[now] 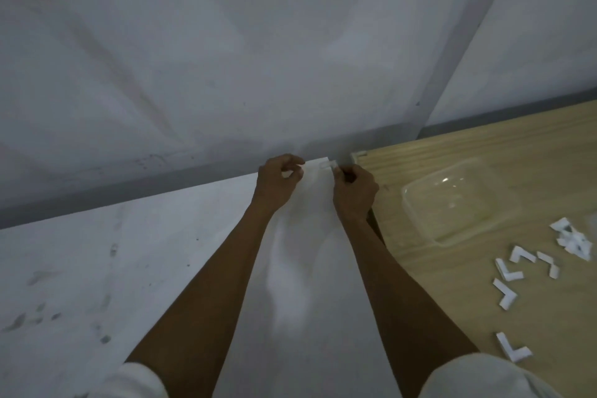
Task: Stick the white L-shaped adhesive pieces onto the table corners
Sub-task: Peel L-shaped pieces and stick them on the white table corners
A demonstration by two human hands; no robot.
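L-shaped piece (327,166), presumably light and flimsy, is pinched at its edge by the right grip (355,191). Left grip (279,182) is curled; whether anything is held cannot be told.

text: none readable | labels: none | numbers: none | signs: none

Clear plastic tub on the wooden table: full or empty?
Empty: the wooden table shows plainly through the clear plastic tub; the white L-shaped pieces lie outside it.

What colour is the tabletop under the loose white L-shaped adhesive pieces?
It is a light tan wood-grain tabletop; the head view shows it best, on the right.
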